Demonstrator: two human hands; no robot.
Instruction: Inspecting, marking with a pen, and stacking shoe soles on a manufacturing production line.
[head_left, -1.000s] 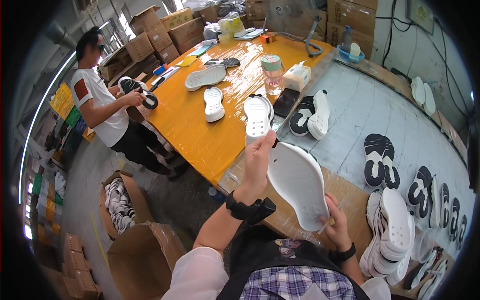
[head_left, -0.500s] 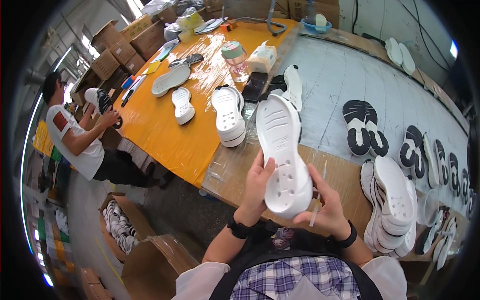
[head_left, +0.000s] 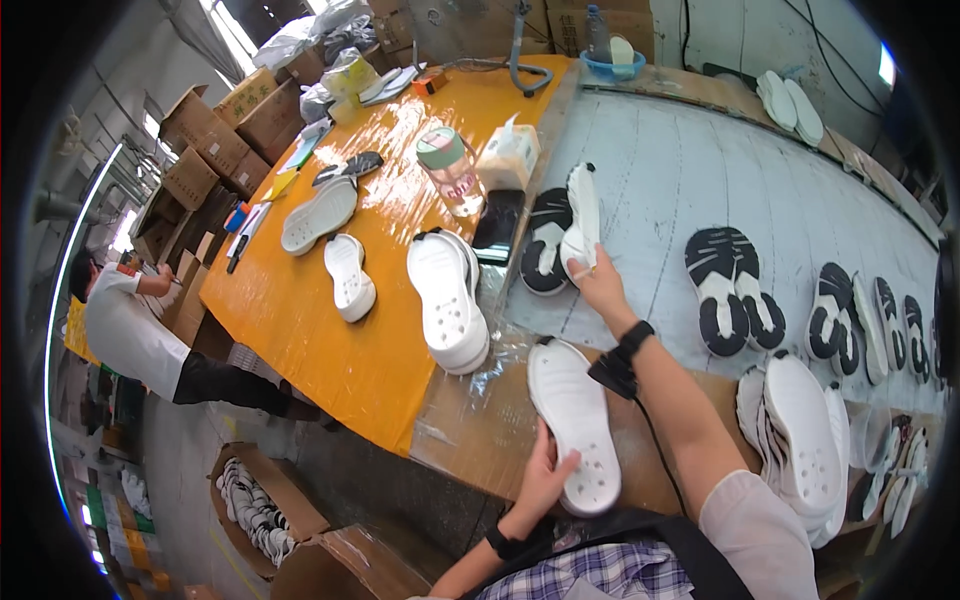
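My left hand (head_left: 545, 472) is closed round the heel end of a white shoe sole (head_left: 572, 400), its holed side up over the brown board. Further off, my right hand (head_left: 603, 286) grips the end of a second white sole (head_left: 582, 215), which stands on its edge on the grey table. A thin stick seems to poke out by the right fingers, but it is too small to make out. Against that sole lies a black-and-white sole (head_left: 545, 245), tread up. Left of my hands sits a stack of white soles (head_left: 448, 300).
A black phone (head_left: 498, 226), a green-lidded bottle (head_left: 450, 172) and a tissue pack (head_left: 508, 155) stand beyond the stack. Paired soles (head_left: 728, 290) and a pile of white soles (head_left: 803, 430) lie to the right. A co-worker (head_left: 135, 325) stands left, near a carton of soles (head_left: 270, 490).
My right hand has left the held sole and reached forward to the sole by the phone. My left hand has lowered its sole. The co-worker has turned away.
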